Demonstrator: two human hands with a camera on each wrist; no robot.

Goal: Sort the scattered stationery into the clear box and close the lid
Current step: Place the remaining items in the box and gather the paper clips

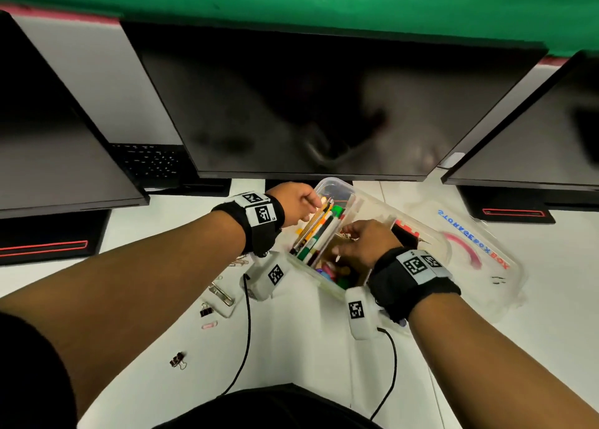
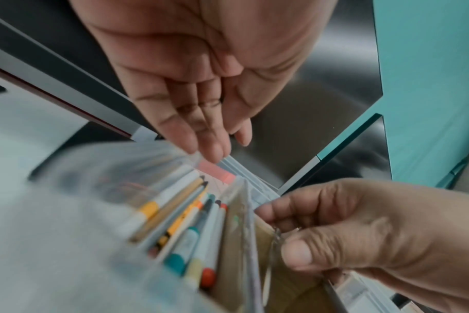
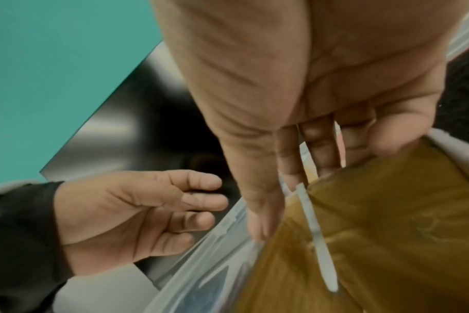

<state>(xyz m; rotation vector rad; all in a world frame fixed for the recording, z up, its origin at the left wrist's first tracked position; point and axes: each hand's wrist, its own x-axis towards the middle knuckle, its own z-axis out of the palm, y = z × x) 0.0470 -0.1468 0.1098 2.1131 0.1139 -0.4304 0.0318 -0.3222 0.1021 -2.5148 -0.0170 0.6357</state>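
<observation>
The clear box stands open below the middle monitor. Its left compartment holds several pens and markers, which also fill the left wrist view as pens. My left hand hovers over the box's far left rim with relaxed fingers and holds nothing. My right hand reaches into the right compartment, above a brown pad. Its thumb and fingers pinch a thin wire clip. The clear lid, printed with coloured letters, lies flat to the right of the box.
Loose on the white desk to the left lie a bronze binder clip, a pink paper clip, a black binder clip and a silver clip. Three dark monitors line the back. Black cables trail from my wrists.
</observation>
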